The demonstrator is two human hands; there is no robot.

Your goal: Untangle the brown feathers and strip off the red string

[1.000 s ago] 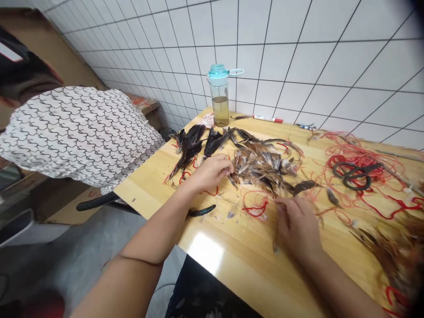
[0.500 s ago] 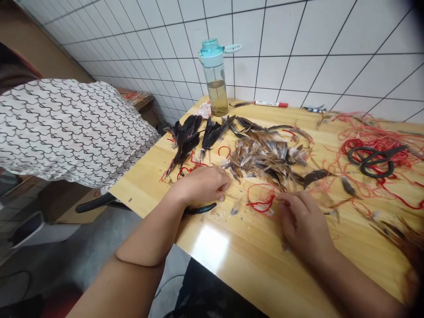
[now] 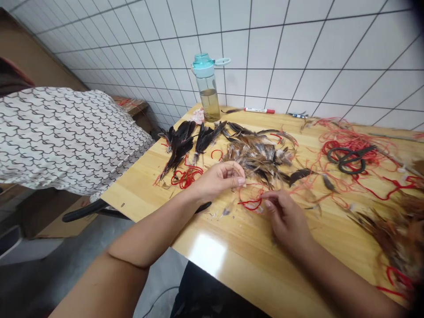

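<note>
My left hand [image 3: 225, 179] is raised a little over the table, thumb and forefinger pinched together; whatever is between the tips is too small to make out. To its right, my right hand [image 3: 286, 216] pinches a looped red string [image 3: 251, 204], which hangs toward the wood. Just behind both hands lies a loose pile of brown and grey feathers [image 3: 251, 152]. Dark feather bundles [image 3: 180, 141] rest on the left side, with a tangle of red string [image 3: 187, 176] in front of them. A dark feather [image 3: 203, 206] shows partly beneath my left wrist.
Black-handled scissors [image 3: 351, 161] lie on tangled red string [image 3: 364, 143] at the right. A water bottle [image 3: 210, 99] and a red-capped marker [image 3: 260, 110] are by the tiled wall. Brown feathers [image 3: 394, 234] heap near right. A person in a patterned top [image 3: 73, 137] is at left.
My left hand has lifted and moved right, from the table near the string tangle toward my right hand. My right hand still pinches the red string. The view has shifted slightly right.
</note>
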